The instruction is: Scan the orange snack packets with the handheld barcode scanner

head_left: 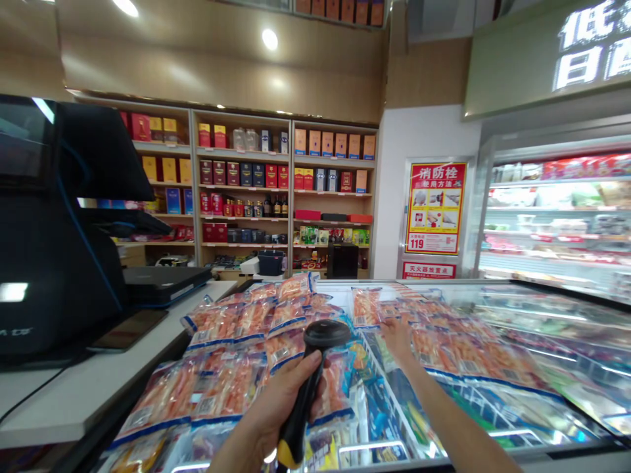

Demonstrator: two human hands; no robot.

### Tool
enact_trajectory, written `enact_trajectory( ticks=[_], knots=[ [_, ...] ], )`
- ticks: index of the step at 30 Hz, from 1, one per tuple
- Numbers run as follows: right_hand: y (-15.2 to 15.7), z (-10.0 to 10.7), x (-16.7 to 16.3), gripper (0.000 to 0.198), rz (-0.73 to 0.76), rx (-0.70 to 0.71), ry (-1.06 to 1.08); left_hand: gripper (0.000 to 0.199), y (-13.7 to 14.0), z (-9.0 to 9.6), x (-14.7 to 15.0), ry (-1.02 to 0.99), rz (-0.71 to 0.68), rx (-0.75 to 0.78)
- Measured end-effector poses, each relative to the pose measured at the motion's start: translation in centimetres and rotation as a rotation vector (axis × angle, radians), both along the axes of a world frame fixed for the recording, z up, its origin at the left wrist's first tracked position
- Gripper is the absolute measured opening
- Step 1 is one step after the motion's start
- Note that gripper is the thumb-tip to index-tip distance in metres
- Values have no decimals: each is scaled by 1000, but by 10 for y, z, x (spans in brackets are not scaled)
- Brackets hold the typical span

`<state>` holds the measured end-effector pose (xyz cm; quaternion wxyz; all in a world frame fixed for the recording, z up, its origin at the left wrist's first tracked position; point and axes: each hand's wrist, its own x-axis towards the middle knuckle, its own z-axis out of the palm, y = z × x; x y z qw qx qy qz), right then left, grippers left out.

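Note:
My left hand [283, 394] is wrapped round the handle of a black barcode scanner [308, 387] with a yellow tip at its base. The scanner's head points away from me, over clear bags [229, 387] of pinkish-orange food with blue edges. Further off to the right, my right hand [396, 336] has its fingers closed at the lower right edge of one such bag [365, 307], which shows a barcode label. More of these bags [458, 351] lie to the right of that hand. What exactly is in them is too blurred to name.
The bags lie over a chest freezer [542, 295] with wire dividers and other packets. A white counter [93, 387] on the left carries a black checkout terminal [59, 263] and a phone [128, 330]. Shelves of boxes [241, 174] and a lit fridge [557, 217] stand behind.

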<state>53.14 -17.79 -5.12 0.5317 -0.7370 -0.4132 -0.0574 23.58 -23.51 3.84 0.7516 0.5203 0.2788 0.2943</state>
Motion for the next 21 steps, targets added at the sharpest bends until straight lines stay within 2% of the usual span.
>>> enact_trajectory(
  ticks=[3, 7, 10, 16, 21],
  knots=[
    [-3, 1, -4, 21, 89, 30, 57, 32, -3, 1, -1, 1, 6, 13],
    [-7, 6, 0, 21, 83, 68, 57, 30, -5, 4, 2, -4, -7, 25],
    [-13, 14, 15, 23, 30, 79, 30, 30, -4, 6, 6, -22, 4, 46],
    [-36, 38, 75, 26, -143, 117, -11, 29, 1, 7, 26, -15, 7, 29],
    [-64, 56, 140, 26, -317, 10, 60, 31, 8, 3, 46, -18, -14, 32]
  ],
)
